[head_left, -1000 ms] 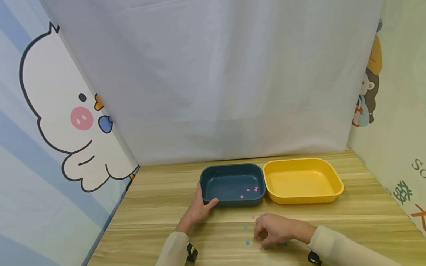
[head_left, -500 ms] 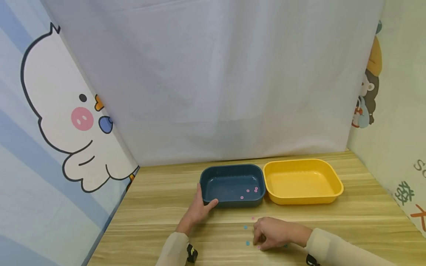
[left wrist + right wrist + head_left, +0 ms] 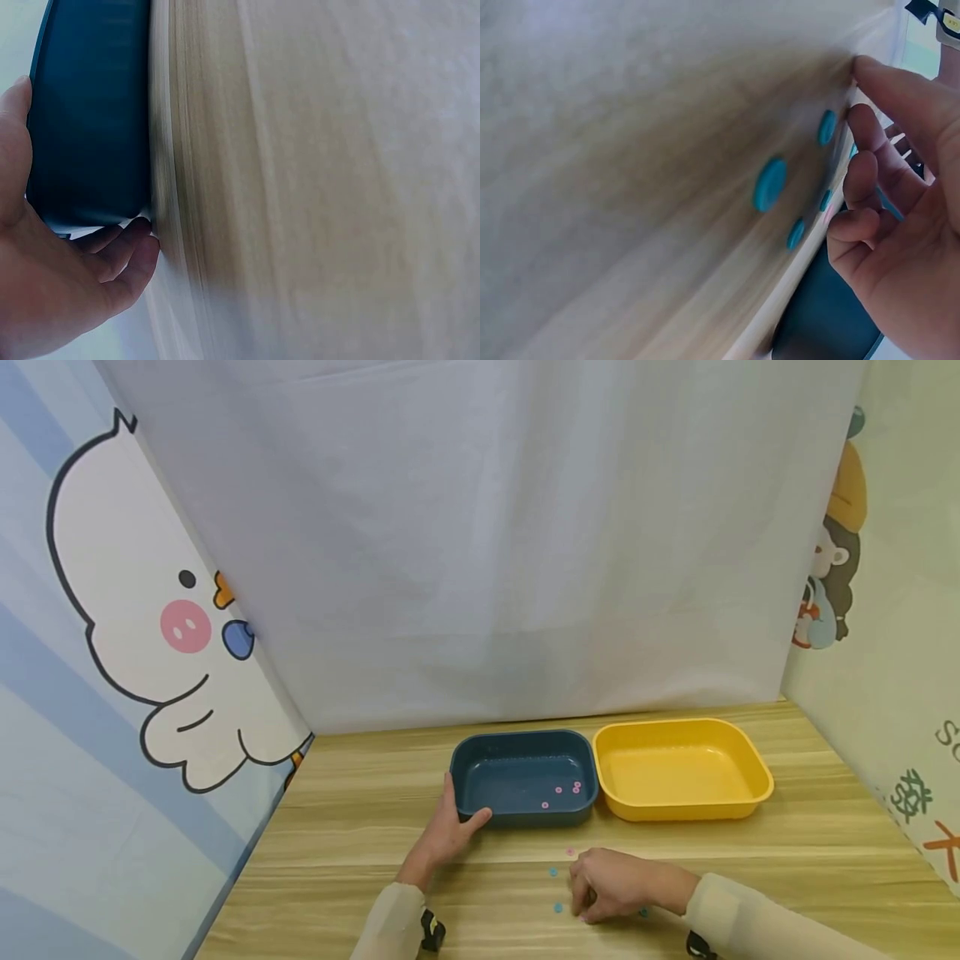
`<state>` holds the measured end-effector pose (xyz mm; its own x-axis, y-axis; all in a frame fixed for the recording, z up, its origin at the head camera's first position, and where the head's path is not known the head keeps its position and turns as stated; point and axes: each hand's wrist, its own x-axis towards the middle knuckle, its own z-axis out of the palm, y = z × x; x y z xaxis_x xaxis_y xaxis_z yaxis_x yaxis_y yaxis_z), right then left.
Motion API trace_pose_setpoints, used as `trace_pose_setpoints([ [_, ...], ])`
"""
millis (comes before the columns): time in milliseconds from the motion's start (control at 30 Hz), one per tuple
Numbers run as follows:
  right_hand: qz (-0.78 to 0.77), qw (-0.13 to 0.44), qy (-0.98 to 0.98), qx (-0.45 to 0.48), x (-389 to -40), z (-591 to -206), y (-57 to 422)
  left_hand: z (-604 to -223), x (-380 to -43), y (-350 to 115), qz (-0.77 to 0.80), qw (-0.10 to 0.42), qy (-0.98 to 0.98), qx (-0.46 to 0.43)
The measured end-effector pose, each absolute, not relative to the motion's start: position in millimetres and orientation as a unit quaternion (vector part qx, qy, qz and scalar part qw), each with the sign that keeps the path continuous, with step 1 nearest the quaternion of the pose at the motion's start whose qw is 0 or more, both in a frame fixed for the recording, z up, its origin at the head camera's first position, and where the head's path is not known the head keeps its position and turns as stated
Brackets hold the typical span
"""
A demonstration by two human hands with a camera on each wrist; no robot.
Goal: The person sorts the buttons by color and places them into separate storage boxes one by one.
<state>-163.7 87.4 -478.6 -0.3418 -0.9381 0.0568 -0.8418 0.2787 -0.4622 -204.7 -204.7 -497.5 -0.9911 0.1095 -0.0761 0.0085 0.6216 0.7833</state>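
My left hand [image 3: 442,835] grips the near left corner of a dark blue tray [image 3: 480,817], thumb over the front rim and fingers along its side; the left wrist view shows fingertips curled under the tray's corner [image 3: 90,135]. In front of the trays, my right hand [image 3: 618,883] reaches down to the table, thumb and forefinger tips closed about a small pink button [image 3: 583,919], mostly hidden. Blue buttons [image 3: 558,907] lie around that hand, also seen in the right wrist view as flat blue discs [image 3: 770,184]. Beyond its knuckles lies another pink button [image 3: 570,852].
Several pink buttons [image 3: 558,790] lie inside the blue tray. A yellow tray [image 3: 682,812] stands against its right side. Both rest on a wood-grain table [image 3: 337,860], with a grey-white curtain [image 3: 480,568] behind and printed walls at the sides.
My right hand has shifted slightly left and down, and its fingertips have drawn in over the pink button. My left hand and both trays have stayed put.
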Motion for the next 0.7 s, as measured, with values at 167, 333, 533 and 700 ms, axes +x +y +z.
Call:
trace_pose_setpoints([
  [167, -0.22, 0.135, 0.801, -0.54, -162.7, -477.1, 86.6, -496.7, -204.0, -204.9, 0.433, 0.058, 0.899, 0.037],
  [333, -0.216, 0.14, 0.809, -0.529, -161.9, -475.3, 86.1, -495.5, -202.8, -204.8, 0.437, 0.06, 0.897, 0.036],
  [533, -0.214, 0.147, 0.814, -0.52, -160.4, -473.3, 85.3, -495.2, -202.6, -204.6, 0.436, 0.057, 0.897, 0.036],
  [700, -0.241, 0.177, 0.813, -0.499, -161.3, -472.1, 86.6, -495.3, -204.2, -204.8, 0.437, 0.057, 0.897, 0.034],
])
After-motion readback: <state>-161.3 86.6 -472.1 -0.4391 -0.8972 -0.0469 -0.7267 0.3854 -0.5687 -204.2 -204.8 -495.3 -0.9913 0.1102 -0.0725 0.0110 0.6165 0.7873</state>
